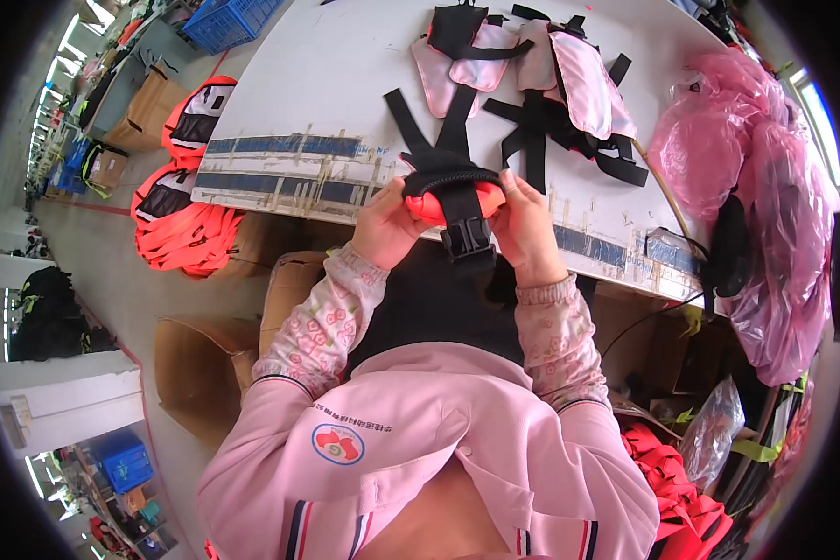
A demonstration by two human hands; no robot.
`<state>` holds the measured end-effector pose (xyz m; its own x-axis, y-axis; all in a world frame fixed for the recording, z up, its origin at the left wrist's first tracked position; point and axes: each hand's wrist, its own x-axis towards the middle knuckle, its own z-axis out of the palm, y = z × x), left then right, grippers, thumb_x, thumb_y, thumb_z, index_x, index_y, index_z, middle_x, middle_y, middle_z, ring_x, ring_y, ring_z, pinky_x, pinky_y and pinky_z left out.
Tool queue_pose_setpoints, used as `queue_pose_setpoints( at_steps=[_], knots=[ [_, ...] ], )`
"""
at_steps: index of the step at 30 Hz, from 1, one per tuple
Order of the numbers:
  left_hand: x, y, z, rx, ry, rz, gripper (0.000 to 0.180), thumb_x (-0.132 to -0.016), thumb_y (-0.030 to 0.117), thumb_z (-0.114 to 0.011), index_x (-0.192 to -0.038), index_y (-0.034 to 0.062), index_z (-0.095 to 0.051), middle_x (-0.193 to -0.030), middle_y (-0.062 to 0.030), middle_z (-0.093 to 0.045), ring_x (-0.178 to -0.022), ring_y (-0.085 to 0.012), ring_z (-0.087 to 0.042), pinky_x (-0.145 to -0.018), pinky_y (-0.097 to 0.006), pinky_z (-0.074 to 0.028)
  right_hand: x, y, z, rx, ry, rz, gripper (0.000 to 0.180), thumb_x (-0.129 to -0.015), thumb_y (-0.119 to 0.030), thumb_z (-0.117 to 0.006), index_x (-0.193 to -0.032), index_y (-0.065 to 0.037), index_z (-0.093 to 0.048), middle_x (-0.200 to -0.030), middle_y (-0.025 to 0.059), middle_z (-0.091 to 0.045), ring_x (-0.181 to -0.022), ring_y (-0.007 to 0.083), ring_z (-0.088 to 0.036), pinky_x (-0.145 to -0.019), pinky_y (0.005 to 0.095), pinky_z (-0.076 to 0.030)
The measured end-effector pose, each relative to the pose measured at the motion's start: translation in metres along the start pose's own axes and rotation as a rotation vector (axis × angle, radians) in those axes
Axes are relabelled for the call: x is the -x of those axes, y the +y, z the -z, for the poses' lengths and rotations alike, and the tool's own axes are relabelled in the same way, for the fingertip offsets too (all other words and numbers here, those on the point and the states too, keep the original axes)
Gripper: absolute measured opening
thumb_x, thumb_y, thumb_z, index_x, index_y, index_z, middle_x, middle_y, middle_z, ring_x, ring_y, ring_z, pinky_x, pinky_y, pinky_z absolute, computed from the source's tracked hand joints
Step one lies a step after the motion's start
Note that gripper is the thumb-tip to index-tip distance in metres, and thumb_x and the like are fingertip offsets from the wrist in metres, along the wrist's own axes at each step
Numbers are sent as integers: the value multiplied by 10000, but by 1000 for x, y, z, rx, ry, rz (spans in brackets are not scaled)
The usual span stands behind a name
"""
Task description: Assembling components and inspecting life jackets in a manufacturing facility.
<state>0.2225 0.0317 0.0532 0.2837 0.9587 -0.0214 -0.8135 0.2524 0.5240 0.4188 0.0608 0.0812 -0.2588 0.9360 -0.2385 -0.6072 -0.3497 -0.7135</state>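
Both hands hold a folded orange-and-black fabric piece with webbing straps [453, 175] at the near edge of the table. My left hand [384, 227] grips its left end, and my right hand [529, 227] pinches the right end, thumb on top. A black side-release buckle [469, 240] dangles on a strap between the hands. More black straps from the piece reach up over the tabletop. Farther back lie shiny pale-pink pieces with black straps, one at the middle [483, 58] and another to its right [588, 84]. The fingers' undersides are hidden.
The white table [327, 84] has a taped, worn front edge. Pink plastic bags [709, 121] bulge at its right. Orange bags [182, 219] are stacked off its left side, near a cardboard box [205, 373]. A blue crate [224, 23] stands far left; orange fabric [672, 495] lies lower right.
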Motion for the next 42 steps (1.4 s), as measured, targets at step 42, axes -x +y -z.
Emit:
queue_pose_setpoints(
  at_steps=[42],
  knots=[
    [-43,14,30,-1498,380,-571,269,-772,196,-720,-678,25,-535,-592,-65,-553,-536,-147,-517,-536,-298,-419,19,73,-25,1026,-51,205,717,-812,-208,-657,-1294,111,-233,-933,310,-606,-904,436,-601,-763,419,-488]
  ],
)
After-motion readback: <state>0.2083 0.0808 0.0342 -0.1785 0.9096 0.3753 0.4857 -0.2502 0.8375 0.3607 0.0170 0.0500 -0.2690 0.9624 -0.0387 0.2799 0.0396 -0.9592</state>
